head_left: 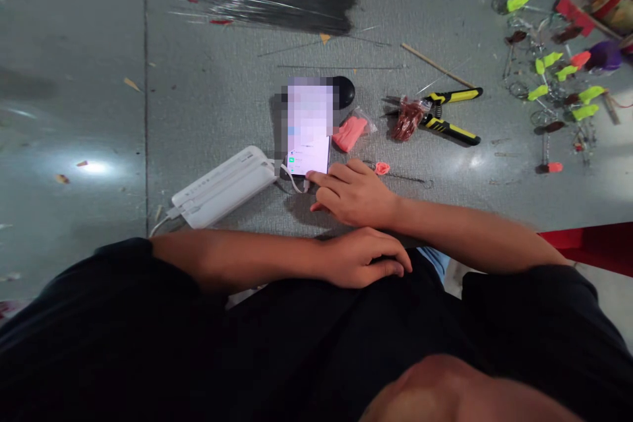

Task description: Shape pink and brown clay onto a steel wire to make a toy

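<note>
The lit phone, partly pixelated, is laid on the grey table, its lower edge met by the extended index finger of the right hand, whose other fingers are bent. By the table's edge, the left hand is rested, fingers loosely curled together. Nearby, a white power bank, a coral packet and pliers are seen.

The left forearm lay crosswise before the torso, its left hand back uppermost, fingers loosely bent, thumb on the near side. The right forearm slanted inward, the right hand just beyond the left, index finger stretched out, the other fingers curled.
</note>
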Tool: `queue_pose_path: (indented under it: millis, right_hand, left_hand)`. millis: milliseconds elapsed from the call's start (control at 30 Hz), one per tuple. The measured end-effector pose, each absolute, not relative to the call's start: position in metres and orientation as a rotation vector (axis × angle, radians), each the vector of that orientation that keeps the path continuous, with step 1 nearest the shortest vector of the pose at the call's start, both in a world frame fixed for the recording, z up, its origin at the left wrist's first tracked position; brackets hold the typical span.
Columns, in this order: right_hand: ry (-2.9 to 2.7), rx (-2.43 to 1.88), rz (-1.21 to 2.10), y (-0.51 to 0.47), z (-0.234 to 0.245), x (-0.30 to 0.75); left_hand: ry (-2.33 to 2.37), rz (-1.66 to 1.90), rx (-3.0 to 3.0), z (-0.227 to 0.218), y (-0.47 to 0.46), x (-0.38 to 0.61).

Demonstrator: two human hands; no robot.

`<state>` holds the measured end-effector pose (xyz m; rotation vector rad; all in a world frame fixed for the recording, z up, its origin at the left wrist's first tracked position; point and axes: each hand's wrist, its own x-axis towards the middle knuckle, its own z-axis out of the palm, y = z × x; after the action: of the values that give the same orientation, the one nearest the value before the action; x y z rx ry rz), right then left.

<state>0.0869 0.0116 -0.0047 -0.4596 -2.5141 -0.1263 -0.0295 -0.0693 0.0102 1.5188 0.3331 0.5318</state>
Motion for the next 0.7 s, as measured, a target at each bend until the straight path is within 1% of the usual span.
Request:
queue_pose_path:
  millis: [200, 367, 467, 633, 700]
  right_hand:
    - [-2.489, -0.524, -0.138, 0.01, -0.004, 0.092]
    - [-2.379, -0.57, -0.132, 0.026, 0.013, 0.099]
    - [-2.41, -0.651, 0.007, 0.042, 0.027, 0.11]
    - [-2.427, -0.761, 0.381, 0.063, 0.05, 0.143]
    - [-2.359, -0.802, 0.44, 0.07, 0.057, 0.159]
  left_hand:
    - [0.34, 0.49, 1.511, 0.01, -0.068, -0.03]
    - [0.401, 0.538, 1.534, 0.011, -0.068, -0.03]
    - [0.475, 0.56, 1.513, 0.014, -0.067, -0.03]
    - [0.587, 0.569, 1.408, 0.019, -0.064, -0.03]
    - [0.603, 0.573, 1.368, 0.02, -0.062, -0.03]
